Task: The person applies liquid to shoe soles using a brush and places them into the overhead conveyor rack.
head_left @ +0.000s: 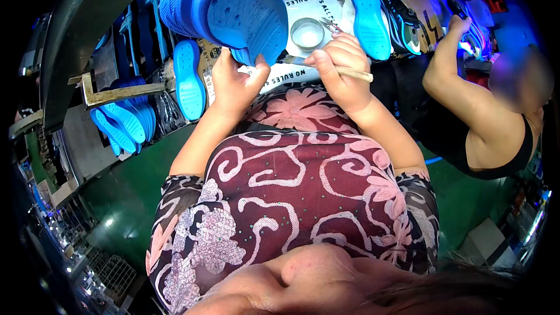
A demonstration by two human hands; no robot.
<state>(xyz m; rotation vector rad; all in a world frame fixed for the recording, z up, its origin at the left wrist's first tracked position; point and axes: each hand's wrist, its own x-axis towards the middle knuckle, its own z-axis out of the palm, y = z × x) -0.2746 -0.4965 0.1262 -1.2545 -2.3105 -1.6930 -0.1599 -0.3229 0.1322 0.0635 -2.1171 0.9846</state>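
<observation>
Left hand [233,84] grips a blue shoe sole [245,9] by its lower edge, thumb and fingers clamped on it, sole tilted up with the studded face toward the camera, at about 11 o'clock from the person's chest. More blue soles look stacked behind it.

Right hand [341,67] is closed in a pinch around a thin wooden-handled brush [332,69]; the brush tip points to 9 o'clock, just beside the sole's lower edge, contact not clear. A small round metal tin [307,33] with pale contents sits on the tabletop [303,73] at 12 o'clock, between the two hands and just beyond them. The tabletop is covered with printed paper.

Another blue sole [369,17] lies at 1 o'clock, a dark shoe upper [402,17] just beside it. More blue soles [189,79] stand at 10 o'clock, and a pile [125,119] on a rack at 9 o'clock. A co-worker's arm [455,81] reaches in at 2 o'clock, well apart.

Step in hand, judged: brushing what is probably glue from the tin onto the held sole. The next move calls for a steady left grip and an even stroke along the sole's edge, with a dip at 12 o'clock if the bristles run dry.
</observation>
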